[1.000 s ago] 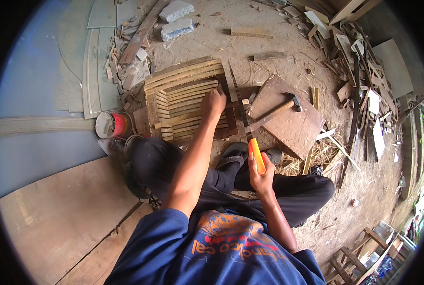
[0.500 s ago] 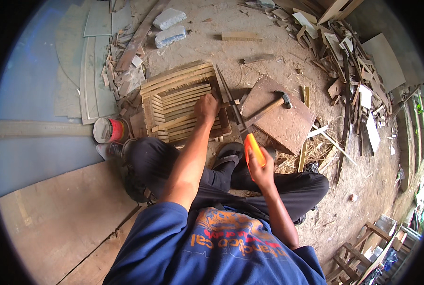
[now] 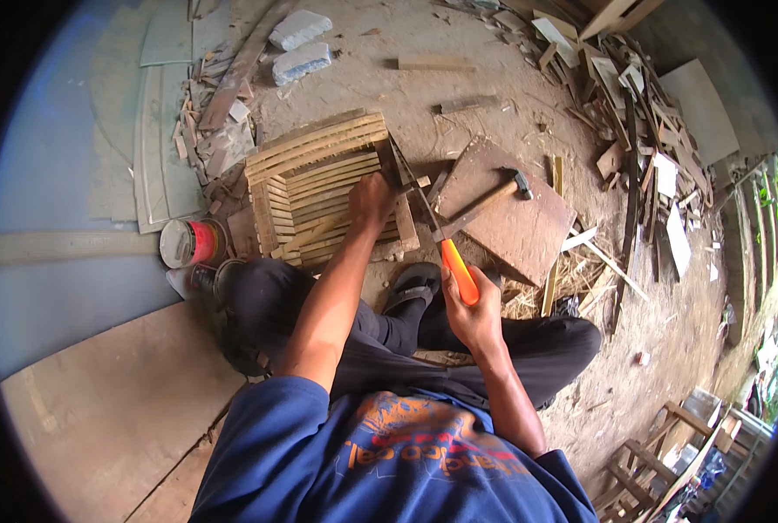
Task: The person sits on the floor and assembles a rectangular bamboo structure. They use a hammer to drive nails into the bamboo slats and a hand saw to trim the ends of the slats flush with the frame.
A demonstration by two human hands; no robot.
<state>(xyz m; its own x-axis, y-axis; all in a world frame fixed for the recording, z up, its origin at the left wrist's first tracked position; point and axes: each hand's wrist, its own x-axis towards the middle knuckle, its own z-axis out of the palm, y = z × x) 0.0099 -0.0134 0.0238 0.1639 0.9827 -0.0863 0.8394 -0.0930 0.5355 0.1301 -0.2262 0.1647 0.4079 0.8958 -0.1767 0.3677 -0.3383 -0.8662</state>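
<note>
My right hand is wrapped round the orange handle of a handsaw. Its blade slants up and away along the right side of a slatted wooden crate. Over that side of the crate my left hand is closed on a thin wooden strip. The strip's pale end pokes out beyond the saw blade, which crosses it; my fingers hide the rest. To the right, a hammer with a wooden handle and dark head lies on a brown board.
Scrap wood is heaped at the far right. Two pale blocks and loose wood pieces lie on the ground beyond the crate. A red-labelled can stands at left, near leaning sheets. Straw lies by my right knee.
My right hand has drawn the saw back toward me, its handle now lower and slightly left. The left hand keeps its grip at the crate. The whole view has shifted a little.
</note>
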